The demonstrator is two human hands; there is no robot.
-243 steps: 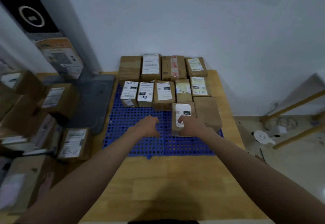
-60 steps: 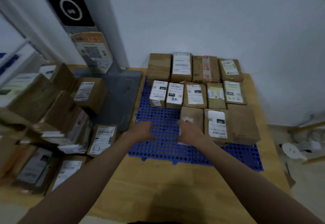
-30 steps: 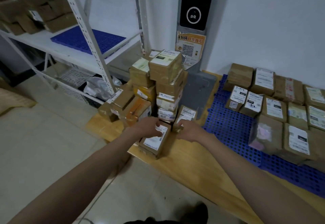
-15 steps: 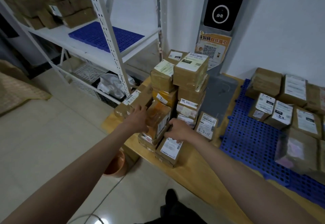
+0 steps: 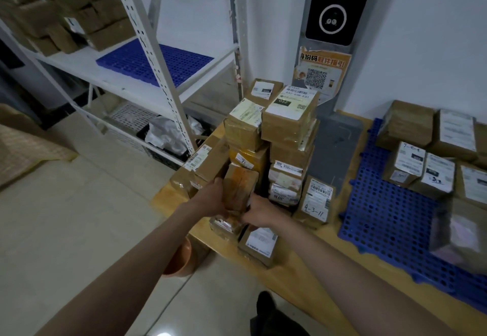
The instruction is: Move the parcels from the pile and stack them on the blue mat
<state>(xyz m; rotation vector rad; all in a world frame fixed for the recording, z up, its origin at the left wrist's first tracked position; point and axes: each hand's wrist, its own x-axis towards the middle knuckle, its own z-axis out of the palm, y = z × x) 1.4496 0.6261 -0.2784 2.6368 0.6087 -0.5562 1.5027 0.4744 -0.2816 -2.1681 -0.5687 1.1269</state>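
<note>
Both grips clasp one brown parcel [image 5: 240, 187] at the front of the pile [image 5: 274, 151]: my left hand [image 5: 210, 198] curls round its left side, my right hand [image 5: 259, 210] holds its lower right edge. It stands tilted, leaning against the stacked boxes behind it, above a flatter parcel whose label I cannot read.

Far left, a white shelf [image 5: 110, 72] carries brown boxes [image 5: 68, 8] and a bare blue mat piece [image 5: 155, 62]; under it a wire basket [image 5: 131, 124] holds crumpled white plastic. An orange pot [image 5: 181, 259] sits on the floor below my left forearm.

On the tabletop [image 5: 303, 277], right of the pile, a parcel marked 4-3-11 [image 5: 315, 200] leans upright. Further right, the blue mat [image 5: 382, 219] bears rows of labelled parcels [image 5: 421, 164] along the wall side, its near left part bare.
</note>
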